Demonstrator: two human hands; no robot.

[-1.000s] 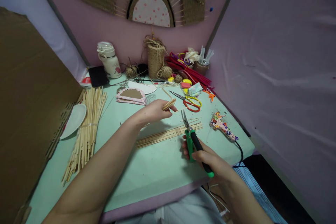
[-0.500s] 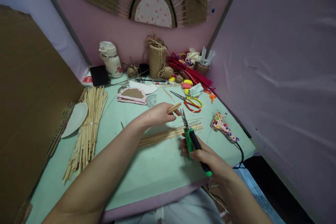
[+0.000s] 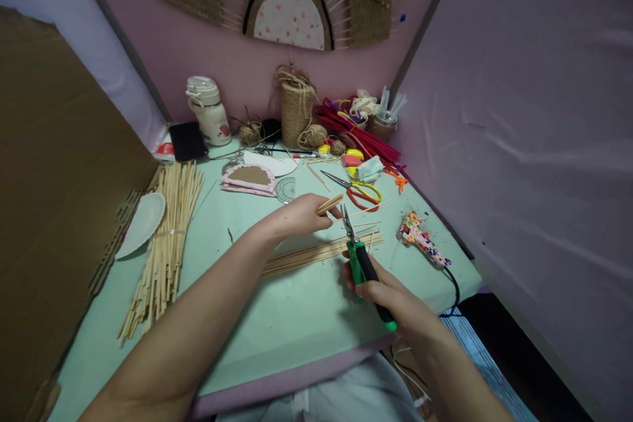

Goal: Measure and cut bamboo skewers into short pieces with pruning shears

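Note:
My left hand (image 3: 312, 214) is closed around a small bundle of thin wooden sticks (image 3: 330, 203), whose ends poke out to the upper right. In my right hand (image 3: 383, 287) are green-and-black handled cutting pliers (image 3: 360, 264). Their narrow metal jaws point up and sit just right of the left fingertips, near a thin stick; whether they touch it I cannot tell. Below both hands a row of long thin sticks (image 3: 306, 258) lies across the table, partly hidden by the right hand.
A thick tied bundle of sticks (image 3: 171, 231) lies at left by a white paper plate (image 3: 143, 224) and cardboard (image 3: 59, 145). Scissors (image 3: 363, 194), a protractor (image 3: 285, 190) and a patterned glue gun (image 3: 420, 241) lie beyond. Twine (image 3: 295, 115) and a bottle (image 3: 210, 115) stand behind.
Almost nothing differs. The pliers and my right hand have shifted very slightly; my left hand keeps its hold on the sticks.

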